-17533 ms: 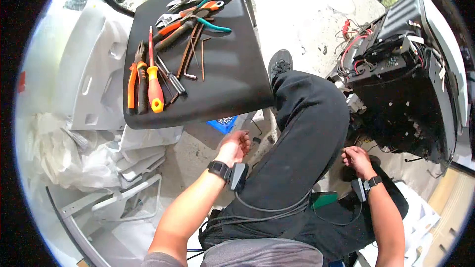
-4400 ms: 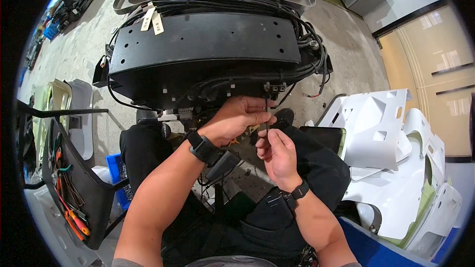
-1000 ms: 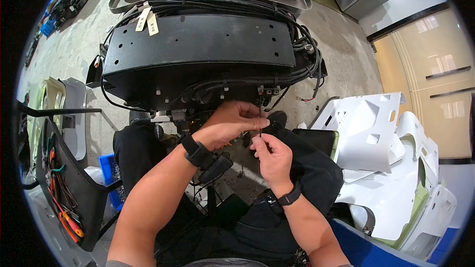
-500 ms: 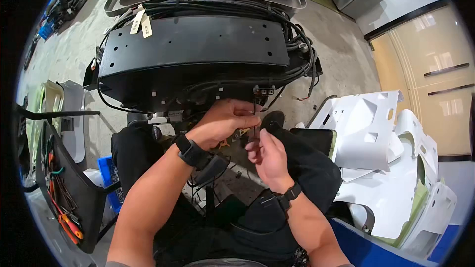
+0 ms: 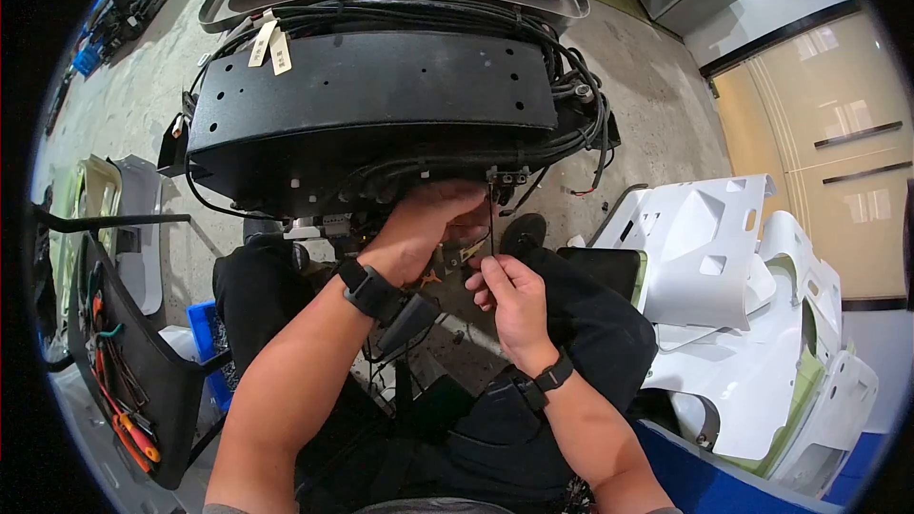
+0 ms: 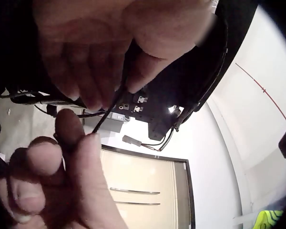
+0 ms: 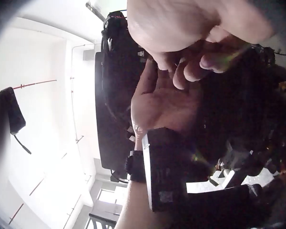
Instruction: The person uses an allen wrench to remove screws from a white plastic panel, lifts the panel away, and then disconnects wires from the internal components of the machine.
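Observation:
A thin dark rod, which looks like a hex key [image 5: 491, 219], stands nearly upright below small metal terminals [image 5: 506, 177] on the underside of the black metal housing [image 5: 371, 86]. My right hand [image 5: 516, 297] pinches its lower end between thumb and forefinger. Beside the upper part, my left hand [image 5: 428, 219] reaches up under the housing, its fingertips right at the rod. In the left wrist view, the rod [image 6: 106, 114] runs from the right thumb and forefinger up past the left fingers and thumb. The right wrist view shows the left palm [image 7: 164, 107] behind the right fingers.
Black cables [image 5: 562, 138] loop round the housing. A black chair seat [image 5: 157, 352] with pliers and screwdrivers stands at left, near a blue bin [image 5: 203, 328]. White plastic panels [image 5: 695, 266] lie at right. A cabinet [image 5: 828, 162] stands behind them.
From the chair with tools, the view has turned to the housing. Within the last half second, the left hand has moved up from its pinch; the right has closed on the rod's lower end.

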Motion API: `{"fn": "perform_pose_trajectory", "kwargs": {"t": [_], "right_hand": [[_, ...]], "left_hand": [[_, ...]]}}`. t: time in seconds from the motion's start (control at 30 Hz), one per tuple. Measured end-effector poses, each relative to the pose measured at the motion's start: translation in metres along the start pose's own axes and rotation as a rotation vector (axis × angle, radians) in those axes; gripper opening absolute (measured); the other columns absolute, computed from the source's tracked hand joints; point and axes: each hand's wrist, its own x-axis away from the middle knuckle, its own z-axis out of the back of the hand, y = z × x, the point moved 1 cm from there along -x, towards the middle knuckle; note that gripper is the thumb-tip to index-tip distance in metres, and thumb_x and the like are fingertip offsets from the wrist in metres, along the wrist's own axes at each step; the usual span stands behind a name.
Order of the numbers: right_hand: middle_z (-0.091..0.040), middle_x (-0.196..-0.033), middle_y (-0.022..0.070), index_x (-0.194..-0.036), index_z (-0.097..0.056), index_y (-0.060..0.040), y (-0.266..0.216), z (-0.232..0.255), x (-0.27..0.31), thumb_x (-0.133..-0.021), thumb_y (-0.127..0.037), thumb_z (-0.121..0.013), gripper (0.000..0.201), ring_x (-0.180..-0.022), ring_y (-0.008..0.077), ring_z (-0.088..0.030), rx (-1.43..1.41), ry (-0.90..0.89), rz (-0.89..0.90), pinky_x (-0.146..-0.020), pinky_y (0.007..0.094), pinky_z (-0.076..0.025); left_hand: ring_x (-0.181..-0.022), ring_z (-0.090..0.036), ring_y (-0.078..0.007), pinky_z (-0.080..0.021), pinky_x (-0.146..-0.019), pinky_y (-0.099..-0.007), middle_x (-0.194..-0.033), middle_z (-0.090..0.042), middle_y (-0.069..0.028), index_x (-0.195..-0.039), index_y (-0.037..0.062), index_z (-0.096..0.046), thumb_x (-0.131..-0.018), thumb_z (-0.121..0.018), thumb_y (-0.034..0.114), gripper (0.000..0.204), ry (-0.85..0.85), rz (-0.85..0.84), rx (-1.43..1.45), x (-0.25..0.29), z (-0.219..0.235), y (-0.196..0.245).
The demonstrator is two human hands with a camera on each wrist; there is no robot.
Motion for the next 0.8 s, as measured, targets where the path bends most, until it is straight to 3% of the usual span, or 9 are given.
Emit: {"fn": "perform_pose_trajectory", "kwargs": {"t": [0.17,0.37,0.8], "right_hand": [[-0.06,-0.071,0.0006,-0.09,-0.06,-0.0023,0.0015,-0.0023,-0.0011,-0.09,-0.023,-0.051,0.022,-0.057,0.004,-0.048,0.011,-0.005,-0.005,-0.052,0.0186,-0.037],[-0.06,-0.071,0.0007,-0.09,-0.06,-0.0019,0.001,-0.0043,-0.0014,-0.09,-0.023,-0.051,0.023,-0.057,0.0043,-0.048,0.032,0.0,-0.004,-0.052,0.0186,-0.037],[-0.062,-0.069,0.003,-0.084,-0.061,-0.0002,0.0006,-0.0037,0.0008,-0.088,-0.026,-0.054,0.027,-0.057,0.0064,-0.053,0.159,0.009,0.106,-0.052,0.0205,-0.042]], "left_hand": [[-0.088,-0.058,-0.0139,-0.045,-0.078,-0.0269,-0.097,-0.062,-0.0047,-0.102,0.0075,-0.058,-0.086,-0.057,0.021,0.021,0.07,0.036,0.191,-0.0047,0.0005,-0.0082],[-0.087,-0.058,-0.0132,-0.045,-0.078,-0.0282,-0.094,-0.062,-0.0019,-0.1,0.0112,-0.058,-0.086,-0.057,0.019,0.016,0.018,0.037,0.309,-0.0083,-0.0011,-0.0086],[-0.084,-0.059,-0.0132,-0.046,-0.074,-0.0262,-0.092,-0.062,-0.0026,-0.099,0.0085,-0.058,-0.086,-0.058,0.02,0.017,0.031,0.053,0.293,-0.0098,-0.0027,-0.0073]]}}
